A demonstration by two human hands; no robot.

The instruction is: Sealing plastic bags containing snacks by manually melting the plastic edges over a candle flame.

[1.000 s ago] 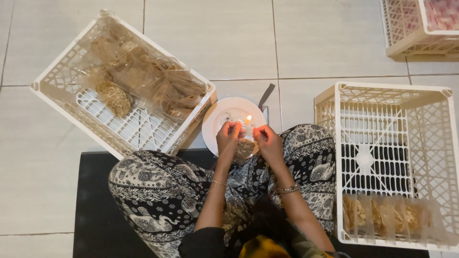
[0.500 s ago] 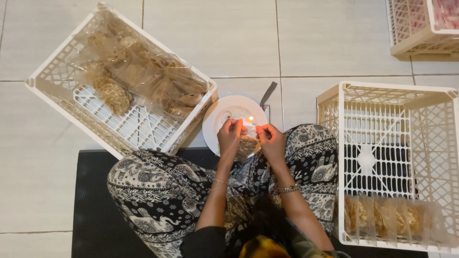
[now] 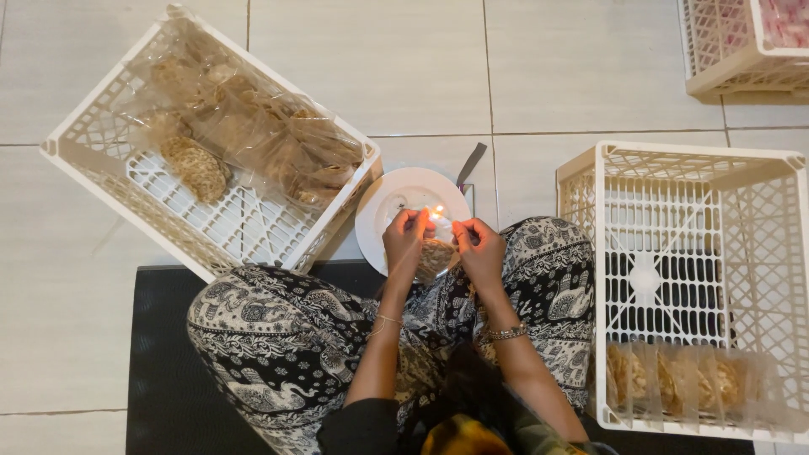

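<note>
Now my left hand [image 3: 406, 240] and my right hand [image 3: 480, 248] sit close together at the middle of the frame, above my lap. Both are pinched on the top edge of a small clear packet [image 3: 436, 255] with a brown, grainy snack inside; the packet hangs between my fingers, its upper edge drawn out between the two hands. A small flame [image 3: 438, 211] burns just beside my left fingertips, touching or nearly touching that edge; I cannot tell which. Below the flame lies a white plate [image 3: 389, 202], on the tiled floor [image 3: 590, 76] just beyond my knees. A dark, narrow tool [image 3: 471, 165] lies off the plate's upper right rim.

At the upper left of the frame a white lattice crate [image 3: 101, 181] stands at an angle, holding a heap of clear bags [image 3: 278, 143] of the same brown snack and one loose, unbagged piece [image 3: 195, 168]. At the right a second white crate [image 3: 674, 278] stands square to me, with a row of filled packets [image 3: 674, 379] upright along its near side. A third crate [image 3: 733, 50] shows at the upper right corner. I sit cross-legged in patterned trousers [image 3: 278, 337] on a black mat [image 3: 160, 371].
</note>
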